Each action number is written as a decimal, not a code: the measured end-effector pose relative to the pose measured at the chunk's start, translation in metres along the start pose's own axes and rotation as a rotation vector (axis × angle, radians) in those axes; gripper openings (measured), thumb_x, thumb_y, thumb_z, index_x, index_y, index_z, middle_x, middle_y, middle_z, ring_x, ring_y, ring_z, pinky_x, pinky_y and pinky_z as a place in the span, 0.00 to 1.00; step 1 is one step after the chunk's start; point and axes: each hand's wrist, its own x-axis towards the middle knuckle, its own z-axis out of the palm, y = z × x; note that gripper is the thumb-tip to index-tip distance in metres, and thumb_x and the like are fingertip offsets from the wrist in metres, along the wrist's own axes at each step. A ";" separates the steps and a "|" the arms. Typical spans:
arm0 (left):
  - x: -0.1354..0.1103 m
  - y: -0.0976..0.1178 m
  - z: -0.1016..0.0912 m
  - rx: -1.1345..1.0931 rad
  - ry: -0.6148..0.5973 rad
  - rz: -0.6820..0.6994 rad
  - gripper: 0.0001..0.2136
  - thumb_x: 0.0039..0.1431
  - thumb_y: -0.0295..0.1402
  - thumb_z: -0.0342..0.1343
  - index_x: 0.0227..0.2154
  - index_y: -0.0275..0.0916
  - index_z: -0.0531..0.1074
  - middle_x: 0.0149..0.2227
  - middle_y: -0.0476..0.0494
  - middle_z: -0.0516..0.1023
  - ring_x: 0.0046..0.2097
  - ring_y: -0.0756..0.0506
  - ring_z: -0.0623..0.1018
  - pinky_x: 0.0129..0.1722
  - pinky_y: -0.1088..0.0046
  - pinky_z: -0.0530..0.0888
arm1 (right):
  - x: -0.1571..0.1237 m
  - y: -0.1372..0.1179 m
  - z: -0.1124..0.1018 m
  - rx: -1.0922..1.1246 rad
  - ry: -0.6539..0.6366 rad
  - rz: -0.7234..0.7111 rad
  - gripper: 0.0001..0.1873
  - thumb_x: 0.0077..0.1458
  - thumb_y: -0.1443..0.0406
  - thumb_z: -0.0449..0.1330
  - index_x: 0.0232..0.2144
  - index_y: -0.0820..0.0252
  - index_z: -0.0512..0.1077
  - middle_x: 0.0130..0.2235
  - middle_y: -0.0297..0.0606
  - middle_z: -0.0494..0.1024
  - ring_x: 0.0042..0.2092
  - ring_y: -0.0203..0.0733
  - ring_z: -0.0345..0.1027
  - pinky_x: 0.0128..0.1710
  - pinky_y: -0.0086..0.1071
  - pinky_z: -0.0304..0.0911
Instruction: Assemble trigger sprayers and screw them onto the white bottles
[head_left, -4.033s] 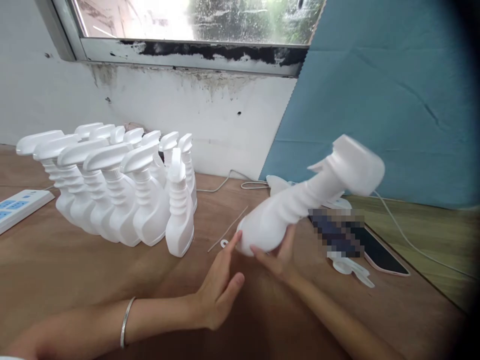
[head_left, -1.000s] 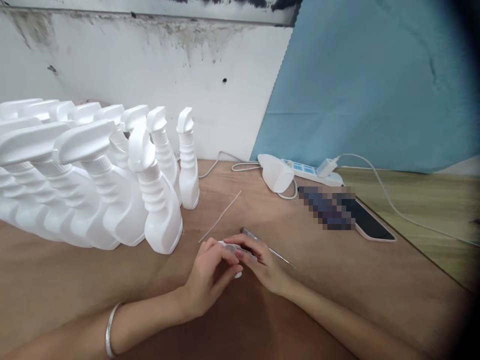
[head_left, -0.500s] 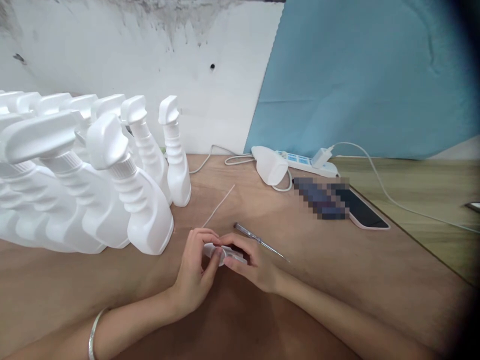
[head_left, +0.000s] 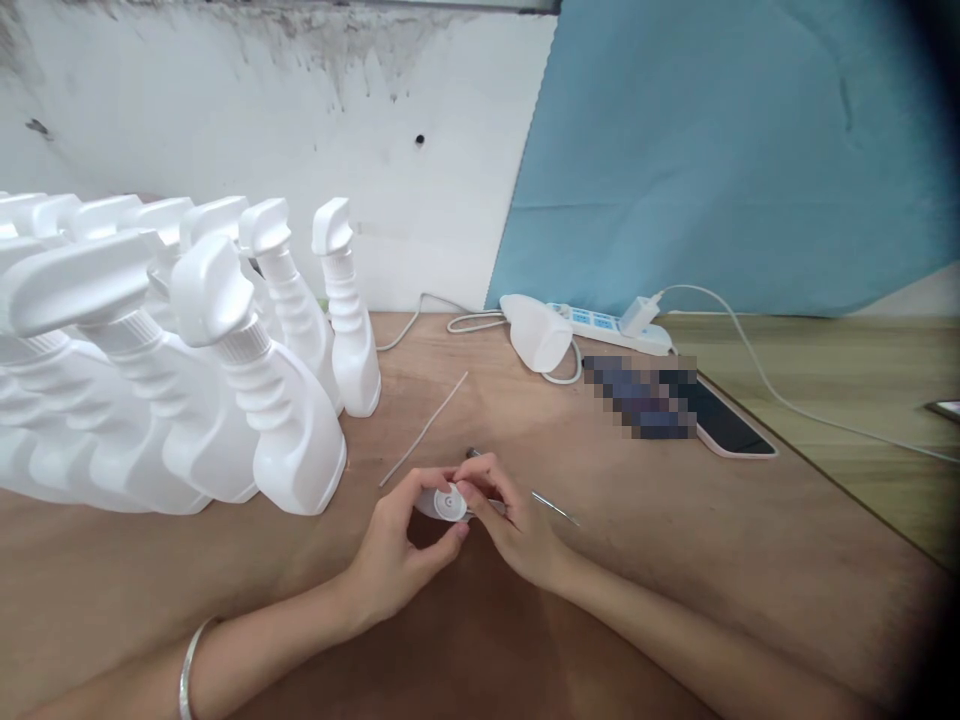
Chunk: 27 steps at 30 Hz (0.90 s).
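Note:
Both hands are on a small white spray bottle head above the table's near middle, its round underside turned toward me. My left hand curls round its left side, thumb below and fingers above. From the right, my right hand pinches it between thumb and fingers, hiding much of that end. A thin white tube lies on the wood just beyond my left hand. Behind my right hand lies a screwdriver, its middle part covered by the hand.
Several white spray bottles stand in rows on the left. At the back, a white bottle lies on its side near a power strip with a plugged-in charger. A phone lies at the table's right edge.
The spray head has turned so its round underside shows. My left thumb has shifted down and right, and my right hand now covers the screwdriver's middle. The tube's near end is uncovered.

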 end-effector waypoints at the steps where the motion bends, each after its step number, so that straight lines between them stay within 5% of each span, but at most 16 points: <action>1: 0.000 0.000 0.000 0.000 0.001 -0.001 0.08 0.54 0.29 0.54 0.34 0.40 0.60 0.44 0.48 0.72 0.39 0.51 0.72 0.40 0.75 0.67 | 0.000 0.000 0.000 -0.013 -0.001 -0.013 0.08 0.58 0.59 0.49 0.34 0.58 0.63 0.30 0.32 0.70 0.30 0.30 0.65 0.30 0.25 0.60; 12: 0.000 -0.001 -0.003 0.093 0.057 -0.024 0.08 0.52 0.30 0.56 0.28 0.39 0.60 0.39 0.48 0.72 0.38 0.50 0.72 0.38 0.75 0.68 | -0.002 -0.007 -0.003 -0.048 -0.153 -0.158 0.14 0.51 0.63 0.56 0.40 0.57 0.59 0.32 0.33 0.70 0.29 0.31 0.62 0.28 0.25 0.58; 17: 0.004 -0.005 -0.009 0.284 0.013 0.166 0.10 0.49 0.30 0.58 0.29 0.39 0.60 0.36 0.48 0.73 0.35 0.50 0.73 0.34 0.75 0.69 | -0.004 -0.008 -0.002 -0.223 -0.122 -0.242 0.07 0.51 0.65 0.55 0.34 0.58 0.61 0.24 0.27 0.66 0.21 0.28 0.54 0.22 0.23 0.52; 27: -0.003 -0.005 -0.037 0.556 -0.164 0.485 0.07 0.55 0.30 0.53 0.38 0.39 0.68 0.43 0.40 0.72 0.42 0.47 0.74 0.41 0.72 0.71 | -0.003 -0.010 0.001 -0.391 -0.139 -0.502 0.04 0.55 0.65 0.51 0.31 0.58 0.64 0.32 0.34 0.74 0.31 0.32 0.67 0.32 0.26 0.60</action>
